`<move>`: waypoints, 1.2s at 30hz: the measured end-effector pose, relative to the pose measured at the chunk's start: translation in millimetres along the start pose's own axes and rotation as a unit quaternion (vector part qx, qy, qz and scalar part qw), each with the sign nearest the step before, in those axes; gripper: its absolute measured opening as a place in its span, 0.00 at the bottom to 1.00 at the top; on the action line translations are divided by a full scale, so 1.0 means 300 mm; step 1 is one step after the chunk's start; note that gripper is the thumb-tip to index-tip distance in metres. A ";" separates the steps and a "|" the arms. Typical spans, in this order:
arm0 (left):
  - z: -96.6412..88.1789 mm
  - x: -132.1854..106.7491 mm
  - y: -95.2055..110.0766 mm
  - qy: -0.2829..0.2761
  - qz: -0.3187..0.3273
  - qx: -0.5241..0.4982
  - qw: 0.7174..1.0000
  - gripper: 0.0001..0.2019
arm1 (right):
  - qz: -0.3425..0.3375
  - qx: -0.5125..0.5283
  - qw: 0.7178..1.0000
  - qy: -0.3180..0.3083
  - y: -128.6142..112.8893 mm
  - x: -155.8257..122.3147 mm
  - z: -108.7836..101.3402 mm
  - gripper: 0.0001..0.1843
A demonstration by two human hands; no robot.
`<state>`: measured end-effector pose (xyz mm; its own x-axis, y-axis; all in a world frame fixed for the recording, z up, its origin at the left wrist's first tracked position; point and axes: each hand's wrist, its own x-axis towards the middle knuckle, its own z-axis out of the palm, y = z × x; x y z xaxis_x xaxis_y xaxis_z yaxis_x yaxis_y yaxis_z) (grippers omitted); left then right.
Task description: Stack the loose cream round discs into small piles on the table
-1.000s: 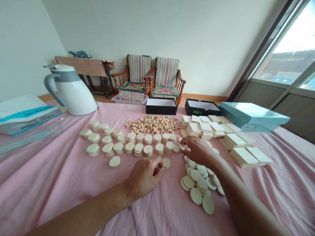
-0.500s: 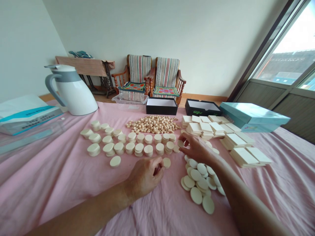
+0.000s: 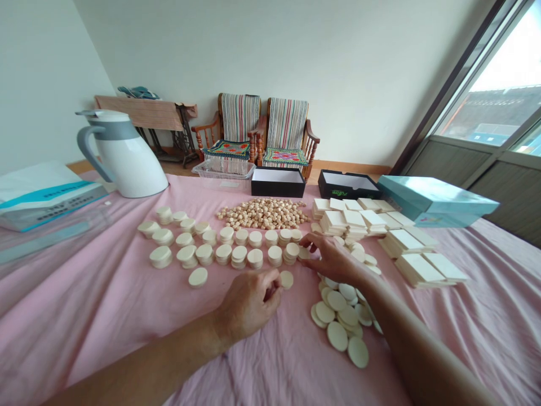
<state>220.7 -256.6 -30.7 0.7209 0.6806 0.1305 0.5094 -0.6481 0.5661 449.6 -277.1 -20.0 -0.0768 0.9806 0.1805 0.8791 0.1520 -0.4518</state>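
My left hand [image 3: 249, 301] rests on the pink cloth [image 3: 105, 316] with its fingers curled, the fingertips beside a single cream disc [image 3: 286, 279]. My right hand [image 3: 332, 259] reaches over a loose heap of cream discs [image 3: 342, 318], its fingers pinched at a disc [image 3: 303, 253] at the right end of the rows of short disc stacks [image 3: 220, 245]. One lone disc [image 3: 197, 277] lies in front of those rows.
Behind the stacks lies a pile of small wooden beads [image 3: 262, 213]. Stacks of cream rectangular tiles [image 3: 380, 231] sit at the right, beside a teal box [image 3: 435, 200]. Two black boxes [image 3: 276, 181], a clear tub [image 3: 222, 172] and a white jug [image 3: 122, 155] stand at the back.
My right hand has slid left from the heap toward the end of the disc rows. My left hand has stayed still.
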 end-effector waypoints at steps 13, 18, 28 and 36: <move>0.000 -0.002 0.002 -0.004 0.001 -0.001 1.000 0.04 | -0.014 -0.028 1.000 -0.002 -0.018 0.004 0.009 0.10; -0.002 -0.001 0.005 -0.002 0.001 0.000 1.000 0.04 | -0.009 -0.025 1.000 0.006 -0.018 0.001 -0.020 0.13; 0.000 0.000 0.002 -0.001 0.007 -0.003 1.000 0.05 | 0.059 -0.088 0.989 -0.103 0.004 -0.063 -0.157 0.07; -0.001 0.001 0.004 0.000 0.003 0.002 1.000 0.05 | 0.045 -0.153 0.979 -0.131 0.013 -0.084 -0.139 0.10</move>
<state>221.5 -257.1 -29.7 0.7246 0.6760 0.1339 0.5063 -0.6540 0.5621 474.7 -306.2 10.1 -0.0760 0.9925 -0.0960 0.9843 0.0593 -0.1662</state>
